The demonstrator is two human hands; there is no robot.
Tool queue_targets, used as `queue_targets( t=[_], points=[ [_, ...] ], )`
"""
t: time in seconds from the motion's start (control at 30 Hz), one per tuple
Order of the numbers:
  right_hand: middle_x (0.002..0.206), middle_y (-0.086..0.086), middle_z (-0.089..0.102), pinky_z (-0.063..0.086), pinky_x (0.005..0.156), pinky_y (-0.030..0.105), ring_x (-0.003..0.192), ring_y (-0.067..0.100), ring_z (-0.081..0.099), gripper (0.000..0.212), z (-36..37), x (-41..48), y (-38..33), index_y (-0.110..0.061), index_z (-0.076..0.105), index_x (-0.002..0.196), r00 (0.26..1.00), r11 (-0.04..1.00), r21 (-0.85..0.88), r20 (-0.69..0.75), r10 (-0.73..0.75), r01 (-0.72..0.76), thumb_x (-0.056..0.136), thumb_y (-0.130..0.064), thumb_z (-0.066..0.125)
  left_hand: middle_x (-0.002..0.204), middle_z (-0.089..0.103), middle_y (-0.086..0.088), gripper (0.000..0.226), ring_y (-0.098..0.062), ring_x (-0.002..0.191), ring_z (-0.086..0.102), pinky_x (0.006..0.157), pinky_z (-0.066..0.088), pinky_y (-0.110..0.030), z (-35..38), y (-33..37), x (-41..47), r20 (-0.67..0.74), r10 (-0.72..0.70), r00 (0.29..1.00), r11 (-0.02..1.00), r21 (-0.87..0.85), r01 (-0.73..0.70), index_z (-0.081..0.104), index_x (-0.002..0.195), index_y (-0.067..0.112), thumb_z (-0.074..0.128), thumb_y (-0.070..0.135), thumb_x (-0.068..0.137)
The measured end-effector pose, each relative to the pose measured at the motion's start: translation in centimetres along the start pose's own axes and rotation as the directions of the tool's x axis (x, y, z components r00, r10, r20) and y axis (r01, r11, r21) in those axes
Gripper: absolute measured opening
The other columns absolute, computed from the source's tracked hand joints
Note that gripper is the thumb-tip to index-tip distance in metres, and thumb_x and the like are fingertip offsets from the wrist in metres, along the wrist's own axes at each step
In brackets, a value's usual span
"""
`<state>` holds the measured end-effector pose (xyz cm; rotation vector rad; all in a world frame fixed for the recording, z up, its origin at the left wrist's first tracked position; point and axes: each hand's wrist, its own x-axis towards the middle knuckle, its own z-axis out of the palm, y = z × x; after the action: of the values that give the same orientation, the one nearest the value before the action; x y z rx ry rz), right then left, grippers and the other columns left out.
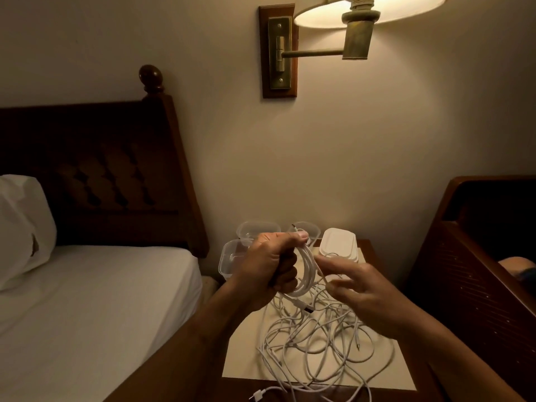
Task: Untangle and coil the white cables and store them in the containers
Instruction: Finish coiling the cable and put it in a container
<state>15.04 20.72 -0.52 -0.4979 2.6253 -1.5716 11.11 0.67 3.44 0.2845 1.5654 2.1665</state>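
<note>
My left hand (271, 269) grips a coil of white cable (306, 274) held up above the nightstand (377, 394). One plug end of the coil hangs below it. My right hand (358, 288) is beside the coil, its fingers spread and pinching a strand of the cable. A tangled heap of white cables (316, 346) lies on the nightstand's pale top below both hands. Three clear plastic containers (229, 261) stand at the back left, partly hidden by my left hand. A stack of white lids (339, 246) sits at the back right.
A bed with white sheet (87, 300) and pillow (23, 227) lies left of the nightstand, with a dark wooden headboard (101, 175). A wooden chair or bed frame (478, 242) stands at right. A lit wall lamp (359, 21) hangs above.
</note>
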Motion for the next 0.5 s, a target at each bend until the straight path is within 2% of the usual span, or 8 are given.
queue_targets(
  t=[0.07, 0.1, 0.17, 0.23, 0.27, 0.3, 0.4, 0.5],
  points=[
    [0.136, -0.016, 0.06, 0.051, 0.095, 0.024, 0.124, 0.001, 0.055, 0.05, 0.0, 0.1, -1.3, -0.035, 0.046, 0.145, 1.0, 0.965, 0.263, 0.03, 0.003, -0.011, 0.096, -0.039, 0.045, 0.052, 0.022, -0.001, 0.039, -0.014, 0.04, 0.02, 0.042, 0.021, -0.024, 0.2, -0.1, 0.0, 0.015, 0.015, 1.0, 0.999, 0.041, -0.016, 0.059, 0.064, 0.019, 0.056, 0.019, 0.102],
    [0.131, -0.011, 0.064, 0.053, 0.094, 0.028, 0.119, 0.006, 0.06, 0.049, 0.4, 0.2, -1.8, -0.032, 0.05, 0.144, 1.0, 0.953, 0.303, 0.009, -0.012, 0.009, 0.097, -0.044, 0.04, 0.054, 0.023, -0.003, 0.037, -0.014, 0.041, 0.021, 0.043, 0.022, -0.025, 0.3, -0.2, 0.0, 0.012, 0.027, 1.0, 0.998, 0.054, -0.027, 0.061, 0.066, 0.016, 0.055, 0.019, 0.102],
    [0.106, 0.0, 0.069, 0.056, 0.079, 0.034, 0.096, 0.015, 0.065, 0.043, 1.9, 0.5, -2.7, -0.022, 0.066, 0.124, 0.988, 0.969, 0.231, -0.141, -0.061, 0.093, 0.104, -0.046, 0.036, 0.055, 0.022, -0.005, 0.033, -0.016, 0.042, 0.021, 0.042, 0.023, -0.024, 0.7, -0.4, 0.1, -0.005, 0.048, 0.999, 0.997, 0.057, -0.048, 0.064, 0.072, 0.013, 0.055, 0.02, 0.103],
    [0.086, -0.005, 0.062, 0.049, 0.067, 0.034, 0.078, 0.015, 0.059, 0.03, 3.6, 0.7, -2.7, -0.018, 0.07, 0.099, 0.938, 0.983, 0.085, -0.324, -0.127, 0.162, 0.104, -0.035, 0.045, 0.053, 0.022, -0.004, 0.036, -0.015, 0.042, 0.02, 0.041, 0.024, -0.023, 1.0, -0.7, 0.2, -0.044, 0.06, 0.997, 0.998, 0.036, -0.058, 0.061, 0.068, 0.014, 0.055, 0.022, 0.102],
    [0.082, -0.008, 0.06, 0.048, 0.065, 0.033, 0.076, 0.015, 0.057, 0.024, 4.2, 0.8, -2.4, -0.017, 0.069, 0.095, 0.909, 0.983, 0.024, -0.384, -0.159, 0.182, 0.103, -0.027, 0.049, 0.051, 0.023, -0.003, 0.04, -0.014, 0.04, 0.021, 0.041, 0.024, -0.022, 1.1, -1.0, 0.3, -0.073, 0.053, 0.996, 0.998, 0.021, -0.052, 0.057, 0.063, 0.016, 0.056, 0.024, 0.102],
    [0.079, -0.009, 0.059, 0.048, 0.063, 0.031, 0.074, 0.016, 0.057, 0.021, 4.7, 0.8, -2.2, -0.015, 0.069, 0.093, 0.882, 0.98, -0.031, -0.431, -0.192, 0.198, 0.103, -0.021, 0.052, 0.049, 0.024, -0.001, 0.044, -0.013, 0.039, 0.021, 0.041, 0.024, -0.022, 1.2, -1.2, 0.3, -0.096, 0.033, 0.995, 0.999, 0.003, -0.033, 0.054, 0.058, 0.018, 0.057, 0.027, 0.101],
    [0.076, -0.011, 0.059, 0.042, 0.057, 0.013, 0.071, 0.01, 0.058, 0.014, 4.9, 0.4, -2.3, -0.01, 0.074, 0.1, 0.811, 0.961, -0.146, -0.516, -0.276, 0.234, 0.099, -0.007, 0.06, 0.047, 0.024, 0.002, 0.056, -0.012, 0.039, 0.021, 0.04, 0.023, -0.022, 1.3, -1.4, 0.1, -0.092, -0.074, 0.993, 0.995, -0.067, 0.068, 0.048, 0.049, 0.019, 0.057, 0.044, 0.098],
    [0.079, -0.014, 0.059, 0.04, 0.057, 0.006, 0.073, 0.002, 0.059, 0.015, 4.0, 0.1, -3.1, -0.008, 0.074, 0.103, 0.796, 0.931, -0.236, -0.486, -0.361, 0.278, 0.096, -0.001, 0.062, 0.045, 0.023, -0.001, 0.062, -0.014, 0.037, 0.022, 0.042, 0.023, -0.024, 1.0, -1.0, 0.2, -0.001, -0.14, 0.99, 0.984, -0.114, 0.139, 0.036, 0.047, 0.017, 0.058, 0.052, 0.093]
  ],
)
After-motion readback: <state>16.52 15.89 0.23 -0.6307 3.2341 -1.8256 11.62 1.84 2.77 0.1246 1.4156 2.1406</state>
